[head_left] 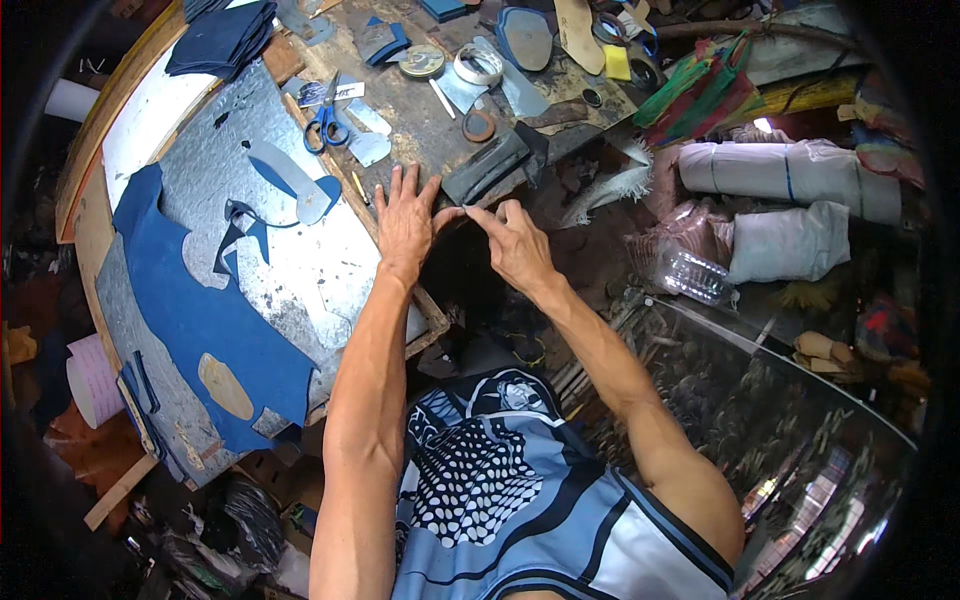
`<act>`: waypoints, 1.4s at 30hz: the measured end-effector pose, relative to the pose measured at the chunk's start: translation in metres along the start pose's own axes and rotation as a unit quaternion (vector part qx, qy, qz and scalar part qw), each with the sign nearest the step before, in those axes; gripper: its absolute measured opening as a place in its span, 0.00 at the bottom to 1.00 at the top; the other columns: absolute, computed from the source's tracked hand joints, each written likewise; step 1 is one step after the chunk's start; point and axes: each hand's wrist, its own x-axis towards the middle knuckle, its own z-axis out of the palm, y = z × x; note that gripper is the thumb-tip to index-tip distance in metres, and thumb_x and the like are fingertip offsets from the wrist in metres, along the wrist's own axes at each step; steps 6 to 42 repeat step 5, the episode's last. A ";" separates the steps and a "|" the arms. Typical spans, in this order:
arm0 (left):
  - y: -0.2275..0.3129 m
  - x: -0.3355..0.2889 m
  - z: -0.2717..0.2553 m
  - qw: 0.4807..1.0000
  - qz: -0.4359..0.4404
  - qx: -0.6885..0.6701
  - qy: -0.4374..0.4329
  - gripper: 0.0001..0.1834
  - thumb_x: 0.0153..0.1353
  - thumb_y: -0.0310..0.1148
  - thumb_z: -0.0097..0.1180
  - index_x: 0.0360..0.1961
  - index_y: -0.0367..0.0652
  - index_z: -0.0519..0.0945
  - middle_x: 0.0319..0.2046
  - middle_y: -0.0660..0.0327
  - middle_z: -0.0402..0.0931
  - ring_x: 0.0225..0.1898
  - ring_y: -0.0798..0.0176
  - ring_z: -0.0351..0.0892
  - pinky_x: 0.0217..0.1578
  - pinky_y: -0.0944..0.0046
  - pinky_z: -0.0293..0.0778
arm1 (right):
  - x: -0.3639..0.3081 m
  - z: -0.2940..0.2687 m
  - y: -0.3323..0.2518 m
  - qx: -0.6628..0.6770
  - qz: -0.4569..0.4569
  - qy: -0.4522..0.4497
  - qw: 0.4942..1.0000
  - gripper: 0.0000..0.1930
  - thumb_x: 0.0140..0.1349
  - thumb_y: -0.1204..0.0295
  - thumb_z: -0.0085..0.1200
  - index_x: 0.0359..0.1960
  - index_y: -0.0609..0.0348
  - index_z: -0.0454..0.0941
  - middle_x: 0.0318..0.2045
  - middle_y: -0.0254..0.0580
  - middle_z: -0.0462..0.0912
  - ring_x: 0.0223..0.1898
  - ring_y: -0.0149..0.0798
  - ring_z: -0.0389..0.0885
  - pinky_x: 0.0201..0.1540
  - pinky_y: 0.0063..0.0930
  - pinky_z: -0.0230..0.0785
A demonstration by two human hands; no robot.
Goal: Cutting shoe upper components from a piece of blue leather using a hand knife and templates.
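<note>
My left hand (405,225) lies with fingers spread at the near edge of the wooden workbench (430,130), its thumb stretched toward my right fingertips. Curled fingers and a pointing index finger shape my right hand (521,247); whatever it pinches is too small to make out. Both hands meet just below a dark rectangular block (486,168) at the bench edge. Left of my left hand, a pencil stub (360,187) lies near blue-handled scissors (326,128). A large blue leather sheet (200,310) with cut-outs rests on the grey board (290,290), beside a tan sole-shaped pattern (226,386).
A roll of white tape (478,65), a round tin (422,61) and a yellow block (617,63) stand farther back. Stacked blue pieces (222,40) sit at the far left. Wrapped rolls (790,170) and a clear plastic bottle (692,275) lie at the right.
</note>
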 end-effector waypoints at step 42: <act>0.002 0.002 -0.003 1.000 0.002 0.000 -0.005 0.36 0.55 0.60 0.59 0.60 0.50 0.76 0.69 0.52 0.61 0.71 0.44 0.54 0.68 0.35 0.50 | 0.015 -0.008 0.032 -0.040 0.057 -0.007 0.998 0.28 0.61 0.77 0.54 0.62 0.34 0.72 0.35 0.45 0.70 0.38 0.51 0.77 0.40 0.48 0.75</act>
